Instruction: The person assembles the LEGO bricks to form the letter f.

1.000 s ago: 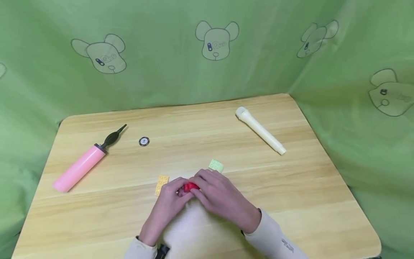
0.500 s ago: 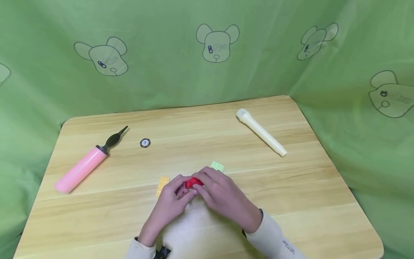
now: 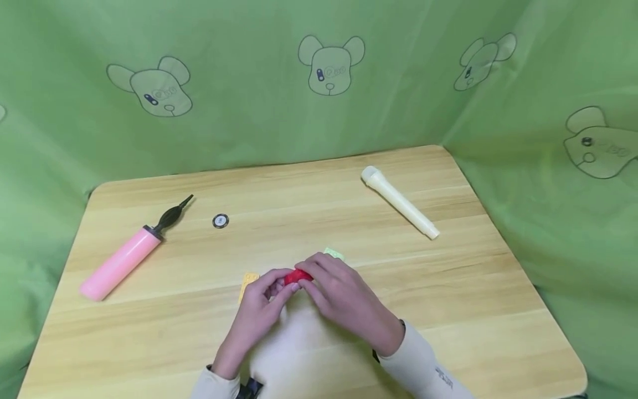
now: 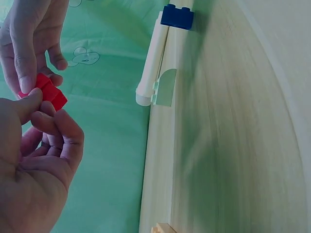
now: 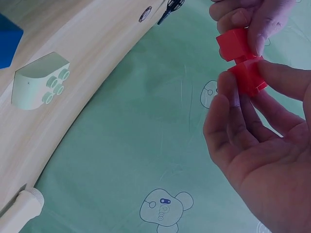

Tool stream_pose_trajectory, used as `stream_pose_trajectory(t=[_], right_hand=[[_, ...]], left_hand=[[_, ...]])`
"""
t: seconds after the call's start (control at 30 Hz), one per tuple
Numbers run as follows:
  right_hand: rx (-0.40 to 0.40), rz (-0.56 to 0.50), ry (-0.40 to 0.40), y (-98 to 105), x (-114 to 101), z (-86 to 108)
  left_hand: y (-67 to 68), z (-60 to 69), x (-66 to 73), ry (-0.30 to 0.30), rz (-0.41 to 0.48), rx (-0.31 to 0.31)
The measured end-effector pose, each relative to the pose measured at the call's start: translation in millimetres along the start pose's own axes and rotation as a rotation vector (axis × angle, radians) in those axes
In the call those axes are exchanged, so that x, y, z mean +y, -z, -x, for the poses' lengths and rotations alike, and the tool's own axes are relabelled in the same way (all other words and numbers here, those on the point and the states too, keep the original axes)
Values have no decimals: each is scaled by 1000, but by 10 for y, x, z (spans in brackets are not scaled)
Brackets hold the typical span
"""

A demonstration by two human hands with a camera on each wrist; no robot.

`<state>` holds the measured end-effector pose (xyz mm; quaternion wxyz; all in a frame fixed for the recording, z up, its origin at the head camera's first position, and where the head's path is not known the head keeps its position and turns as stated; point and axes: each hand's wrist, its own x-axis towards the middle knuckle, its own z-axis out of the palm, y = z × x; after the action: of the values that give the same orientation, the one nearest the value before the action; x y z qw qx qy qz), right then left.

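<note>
Both hands hold a red toy building block piece (image 3: 298, 276) above the table. In the right wrist view it shows two chunky red parts, an upper part (image 5: 235, 44) and a lower part (image 5: 247, 77), meeting at a narrow middle. Whether they are one piece or two is unclear. The left hand (image 3: 259, 302) pinches one end between thumb and fingers. On the other end, the right hand (image 3: 344, 293) has its thumb and fingertips. A yellow building block (image 3: 247, 282) lies beside the left hand, and a pale green block (image 3: 334, 253) sits just beyond the right.
A blue block (image 4: 177, 17) stands on the table, hidden in the head view. A white microphone (image 3: 399, 202) lies at the back right. The pink hand pump (image 3: 119, 263) is at left, with a round black-and-white chip (image 3: 221, 221) near its nozzle. Green cloth (image 3: 239, 127) surrounds the table.
The red piece has turned slightly in the fingers and shifted a little right and away. The left thumb has moved up against it. Table objects have stayed put; the view shifts slightly.
</note>
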<state>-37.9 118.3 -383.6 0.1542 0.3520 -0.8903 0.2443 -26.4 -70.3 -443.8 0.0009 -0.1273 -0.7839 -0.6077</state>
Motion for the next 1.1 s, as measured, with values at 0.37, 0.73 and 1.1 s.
stream_pose_trajectory(t=[0.37,0.73,1.1], right_hand=[[-27,-62,-42,42,-12,-14],[-56,-156,-66,67,-27,51],[-8,-127,-7,84,-62,54]], left_hand=[[-4,-13,12,-34,84,-23],[-46,22,66,-25,112,-37],[-53,33,88,-88,136,-17]])
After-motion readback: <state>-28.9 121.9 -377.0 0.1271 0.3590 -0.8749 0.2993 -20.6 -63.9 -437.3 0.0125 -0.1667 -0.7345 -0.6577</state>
